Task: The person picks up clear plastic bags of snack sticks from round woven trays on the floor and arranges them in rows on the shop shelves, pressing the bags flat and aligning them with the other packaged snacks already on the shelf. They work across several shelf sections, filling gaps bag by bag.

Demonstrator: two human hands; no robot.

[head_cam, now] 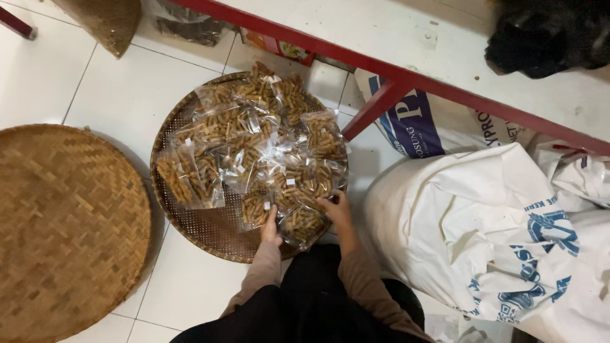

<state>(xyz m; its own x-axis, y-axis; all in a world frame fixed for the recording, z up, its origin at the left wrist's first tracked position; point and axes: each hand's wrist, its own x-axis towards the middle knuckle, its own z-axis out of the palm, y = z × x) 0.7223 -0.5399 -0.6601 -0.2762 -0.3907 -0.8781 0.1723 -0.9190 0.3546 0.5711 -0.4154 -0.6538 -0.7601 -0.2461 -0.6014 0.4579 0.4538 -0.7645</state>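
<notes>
Woven bamboo makes up the round tray on the white tiled floor, and a heap of clear plastic snack packets filled with brown sticks lies piled across it. Both hands reach down to the near edge of that heap. The left hand rests its fingers on a small packet at the front of the pile, fingers curled over its edge. The right hand lies just beside it, pressed against another packet near the tray's rim; whether it grips the packet or only touches it cannot be told from above. Brown sleeves cover both forearms.

To the left sits a second, larger woven tray, turned with its plain basketwork up. To the right, big white sacks with blue print slump against each other, close to the right arm. A red-framed table with a pale top crosses above the trays.
</notes>
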